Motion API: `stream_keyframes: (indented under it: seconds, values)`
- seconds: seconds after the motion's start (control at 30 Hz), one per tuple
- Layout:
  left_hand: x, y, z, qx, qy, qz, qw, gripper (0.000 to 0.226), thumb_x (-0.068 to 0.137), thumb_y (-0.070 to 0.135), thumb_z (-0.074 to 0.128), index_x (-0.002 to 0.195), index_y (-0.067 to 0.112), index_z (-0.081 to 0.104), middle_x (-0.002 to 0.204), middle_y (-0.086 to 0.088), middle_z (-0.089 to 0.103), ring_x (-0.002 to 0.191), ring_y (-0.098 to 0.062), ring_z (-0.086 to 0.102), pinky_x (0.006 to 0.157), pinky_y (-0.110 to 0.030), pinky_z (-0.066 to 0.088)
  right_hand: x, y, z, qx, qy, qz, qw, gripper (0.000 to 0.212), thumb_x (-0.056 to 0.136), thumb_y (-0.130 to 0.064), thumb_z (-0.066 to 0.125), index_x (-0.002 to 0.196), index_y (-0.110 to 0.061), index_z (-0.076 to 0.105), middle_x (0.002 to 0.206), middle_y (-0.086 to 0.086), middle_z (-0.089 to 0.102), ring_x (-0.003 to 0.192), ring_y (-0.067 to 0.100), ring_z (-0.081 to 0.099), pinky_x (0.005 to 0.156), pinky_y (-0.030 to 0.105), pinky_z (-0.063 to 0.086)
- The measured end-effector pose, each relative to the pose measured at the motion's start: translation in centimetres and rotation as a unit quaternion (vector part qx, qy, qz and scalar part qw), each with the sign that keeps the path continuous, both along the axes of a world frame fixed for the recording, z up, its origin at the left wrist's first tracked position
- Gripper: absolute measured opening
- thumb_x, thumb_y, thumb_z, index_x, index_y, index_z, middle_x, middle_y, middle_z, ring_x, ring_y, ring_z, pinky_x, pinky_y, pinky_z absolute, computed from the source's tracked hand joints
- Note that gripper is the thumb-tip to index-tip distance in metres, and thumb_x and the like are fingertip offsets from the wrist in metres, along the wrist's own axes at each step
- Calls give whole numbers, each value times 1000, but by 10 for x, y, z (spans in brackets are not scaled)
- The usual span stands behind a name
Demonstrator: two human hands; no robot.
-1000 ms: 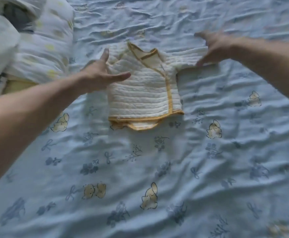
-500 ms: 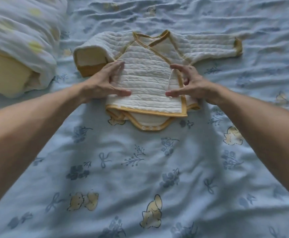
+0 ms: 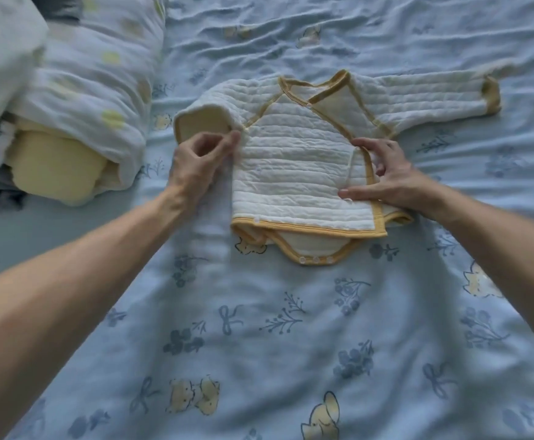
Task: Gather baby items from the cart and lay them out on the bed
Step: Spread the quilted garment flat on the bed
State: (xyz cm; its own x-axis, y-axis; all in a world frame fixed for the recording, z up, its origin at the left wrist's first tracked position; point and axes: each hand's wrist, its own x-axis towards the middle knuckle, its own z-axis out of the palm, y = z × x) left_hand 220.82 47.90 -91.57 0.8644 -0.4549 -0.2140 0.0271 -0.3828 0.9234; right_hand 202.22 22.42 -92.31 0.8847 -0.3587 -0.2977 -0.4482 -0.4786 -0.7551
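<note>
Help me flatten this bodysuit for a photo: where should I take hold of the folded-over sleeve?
Grip the sleeve's yellow-trimmed cuff, coming from the left side. It is doubled back toward the body with its opening facing you, right beside the left hand, so pinching that edge and drawing outward should likely straighten it like the other sleeve.

The near half of the bed [image 3: 259, 360] lies bare, giving wide room to pass. At far left a bundled quilt [image 3: 100, 90] blocks the way. The spread bodysuit [image 3: 291, 173] fills the middle, the left hand [image 3: 195, 163] and right hand [image 3: 389, 179] on its flanks.
</note>
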Motion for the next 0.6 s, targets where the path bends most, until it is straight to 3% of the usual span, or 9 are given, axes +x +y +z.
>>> stream_keyframes:
  seconds: [0.07, 0.17, 0.27, 0.37, 0.47, 0.53, 0.6]
  values:
    - [12, 8, 9, 0, 115, 154, 981, 49, 79, 67, 57, 74, 19, 65, 54, 9, 61, 41, -5, 45, 36, -17, 33, -1, -2, -4, -8, -8, -1, 1000, 90, 62, -38, 84, 138, -40, 36, 145, -3, 22, 120, 14, 34, 97, 23, 32]
    - [33, 3, 28, -29, 214, 149, 965, 64, 79, 77, 40, 96, 21, 65, 83, 2, 71, 52, -7, 52, 41, -15, 36, -1, -1, -7, -12, -11, -2, 1000, 94, 55, -47, 81, 137, -44, 36, 145, -3, 22, 115, 12, 32, 96, 24, 31]
    - [43, -24, 41, -9, 143, 134, 980, 50, 86, 66, 46, 113, 27, 59, 101, 1, 66, 73, -11, 57, 53, -20, 40, -2, -2, -9, -11, -11, -3, 1000, 94, 53, -49, 80, 137, -46, 36, 146, -3, 21, 114, 13, 34, 96, 25, 33]
    - [52, -39, 44, -22, -4, 177, 984, 35, 92, 35, 56, 123, 16, 57, 115, -7, 64, 85, -11, 53, 67, -22, 43, -1, -2, -11, -17, -21, 0, 1000, 90, 60, -42, 82, 137, -43, 36, 146, -2, 22, 112, 14, 35, 94, 23, 34]
    - [44, -29, 48, -77, -166, 191, 964, 26, 93, 24, 55, 114, 9, 57, 103, -1, 63, 81, -5, 54, 72, -10, 42, -2, -3, -12, -14, -21, 2, 1000, 90, 60, -43, 82, 138, -43, 36, 146, -3, 21, 114, 14, 34, 95, 25, 33]
    - [36, -20, 37, -61, -164, 261, 949, 23, 90, 25, 59, 109, 11, 58, 100, -1, 62, 80, -10, 54, 66, -12, 44, -2, -4, -11, -11, -18, -5, 1000, 92, 59, -44, 81, 138, -43, 35, 146, -4, 20, 115, 14, 33, 96, 25, 33]
    - [30, -14, 21, -33, -65, 308, 949, 12, 87, 25, 62, 94, 15, 60, 91, -6, 64, 74, -13, 54, 60, -23, 47, -3, -4, -12, -10, -20, -7, 1000, 91, 60, -42, 82, 138, -43, 35, 146, -4, 21, 116, 14, 34, 96, 26, 33]
